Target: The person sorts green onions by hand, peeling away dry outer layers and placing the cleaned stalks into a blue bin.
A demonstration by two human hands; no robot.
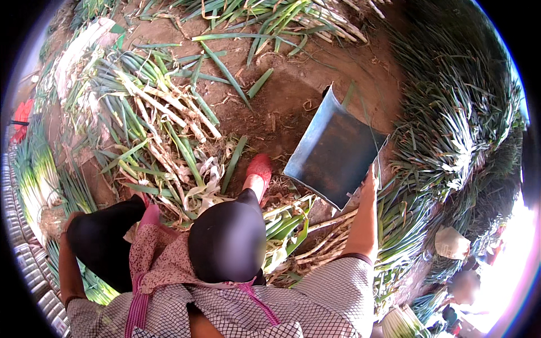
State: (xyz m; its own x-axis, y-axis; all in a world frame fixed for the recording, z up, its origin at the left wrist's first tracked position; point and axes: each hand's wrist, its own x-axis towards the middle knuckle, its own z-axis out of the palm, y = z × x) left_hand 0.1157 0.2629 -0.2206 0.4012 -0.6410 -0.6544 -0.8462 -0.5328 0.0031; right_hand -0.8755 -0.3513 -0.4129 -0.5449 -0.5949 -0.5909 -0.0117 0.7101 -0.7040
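On the right, my right hand (370, 176) is closed on the edge of a blue, open, trough-like sheet container (332, 152). Its inside looks dark and dirty, and it is tilted over the soil. My left hand (71, 218) lies against the outer side of my bent left knee, its fingers mostly hidden. Long green onions (169, 112) with white stalks lie in a loose heap ahead of my legs. More stalks (332, 236) lie under my right forearm.
A tall bank of green onions (456, 112) fills the right side. Another heap (282, 17) lies at the far edge. Bundled onions (39, 174) stand at the left. Loose leaves are scattered on brown soil (276, 118). Another person (465, 286) is at the lower right.
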